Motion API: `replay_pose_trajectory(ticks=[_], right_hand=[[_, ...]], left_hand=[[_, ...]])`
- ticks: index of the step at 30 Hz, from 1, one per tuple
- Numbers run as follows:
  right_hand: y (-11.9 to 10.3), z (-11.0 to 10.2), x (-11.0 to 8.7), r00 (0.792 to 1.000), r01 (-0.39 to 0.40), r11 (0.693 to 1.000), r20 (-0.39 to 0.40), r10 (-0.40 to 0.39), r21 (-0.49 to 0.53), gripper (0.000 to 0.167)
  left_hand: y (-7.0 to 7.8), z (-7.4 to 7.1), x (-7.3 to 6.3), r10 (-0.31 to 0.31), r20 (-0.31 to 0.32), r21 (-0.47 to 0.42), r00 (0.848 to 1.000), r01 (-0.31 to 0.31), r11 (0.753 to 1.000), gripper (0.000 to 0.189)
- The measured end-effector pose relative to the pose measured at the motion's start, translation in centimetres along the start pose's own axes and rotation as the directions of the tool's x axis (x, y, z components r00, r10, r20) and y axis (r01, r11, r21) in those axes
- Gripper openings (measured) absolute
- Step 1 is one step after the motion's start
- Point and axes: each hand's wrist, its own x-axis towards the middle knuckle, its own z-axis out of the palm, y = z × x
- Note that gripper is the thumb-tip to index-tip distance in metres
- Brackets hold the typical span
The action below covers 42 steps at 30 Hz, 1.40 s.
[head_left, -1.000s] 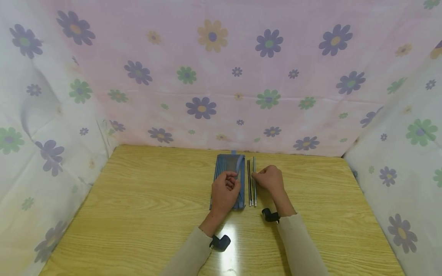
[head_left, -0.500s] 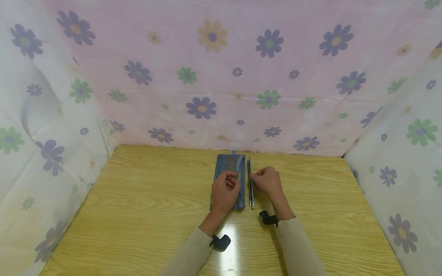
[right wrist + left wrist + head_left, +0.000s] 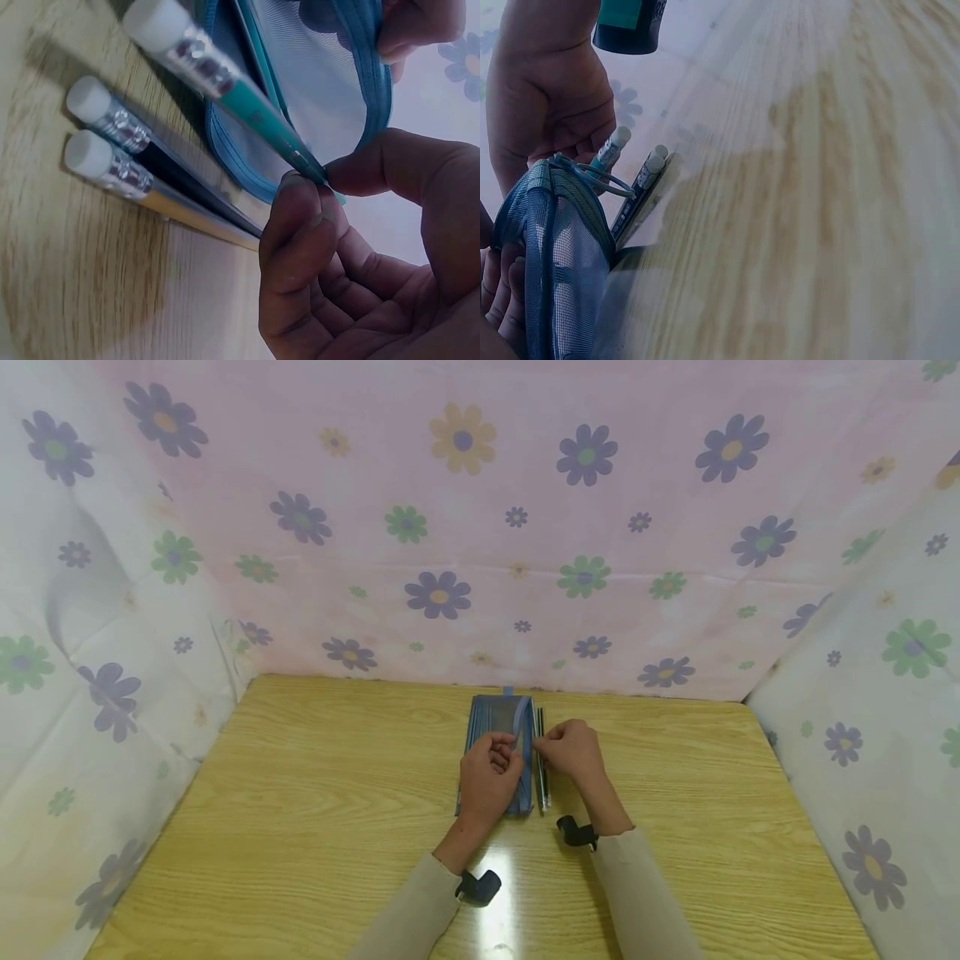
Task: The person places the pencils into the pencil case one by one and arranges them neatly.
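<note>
A blue mesh zipper pouch (image 3: 497,713) lies near the back of the table. My left hand (image 3: 487,781) pinches its zipped edge, and the mouth gapes in the right wrist view. Inside the pouch (image 3: 379,94), slim teal pencils (image 3: 259,45) show. My right hand (image 3: 573,750) pinches a green pencil (image 3: 259,116) between thumb and fingers, beside the pouch mouth, white eraser end toward the person. A black pencil (image 3: 165,165) and a yellow pencil (image 3: 184,204) lie side by side on the table, right of the pouch. The right palm hides their far ends in the right wrist view.
The wood-grain table (image 3: 315,827) ends at a flowered pink cloth (image 3: 517,543) behind, with white flowered cloths at both sides. Black wrist cameras sit on the left wrist (image 3: 480,888) and the right wrist (image 3: 576,832).
My right hand has moved left with the green pencil, from right of the other two pencils, across them, to the pouch's edge. The left hand and pouch have stayed put.
</note>
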Motion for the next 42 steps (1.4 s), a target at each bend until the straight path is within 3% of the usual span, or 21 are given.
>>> replay_pose_trajectory(ticks=[14,28,42], right_hand=[[0.2,0.9,0.8,1.000,-0.024,0.999,0.020,0.023,0.044,0.037],[-0.3,1.3,1.0,0.997,-0.079,0.993,0.014,0.078,0.087,0.026],[-0.5,1.7,0.8,0.998,-0.069,0.989,0.021,0.067,0.133,0.024]], left_hand=[[-0.2,0.0,-0.1,0.005,-0.001,0.013,1.000,-0.005,1.000,0.019],[-0.3,0.0,-0.1,-0.001,0.002,0.020,1.000,0.001,1.000,0.019],[-0.2,0.0,-0.2,0.010,0.007,0.018,1.000,-0.010,1.000,0.019]])
